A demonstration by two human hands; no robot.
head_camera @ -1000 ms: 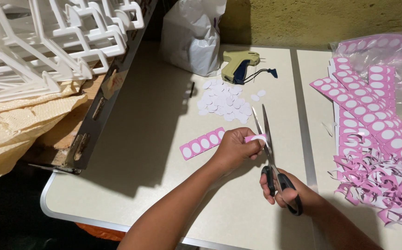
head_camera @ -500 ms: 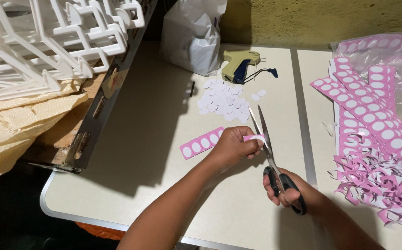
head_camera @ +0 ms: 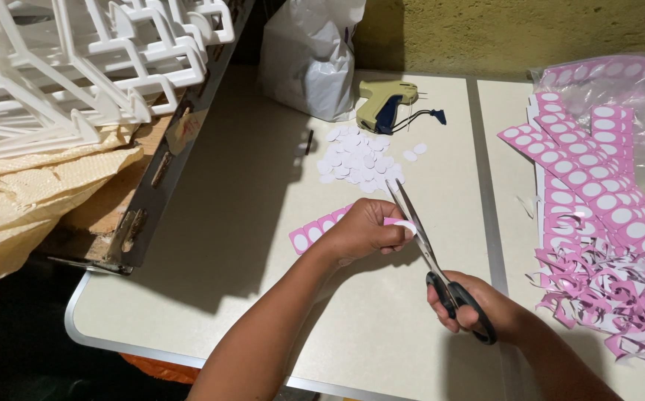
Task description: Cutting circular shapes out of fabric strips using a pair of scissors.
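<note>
Left hand (head_camera: 363,232) at centre frame, grip clamped on one pink strip (head_camera: 321,226) of white circles, pinching its end by the blades. Right hand (head_camera: 478,308) at lower right, grip clamped round the black handles of one pair of scissors (head_camera: 430,256), blades nearly together, tips pointing to upper left, touching the strip's end. Above, at upper centre of the desk (head_camera: 248,223): one loose heap of cut white circles (head_camera: 359,160), too many to count. Just beyond, one tagging gun (head_camera: 385,104) and one white bag (head_camera: 307,56). Along the right edge, a pile of pink strips (head_camera: 597,163), with cut scraps (head_camera: 612,289) below. Upper left: stacked white hangers (head_camera: 77,67).
</note>
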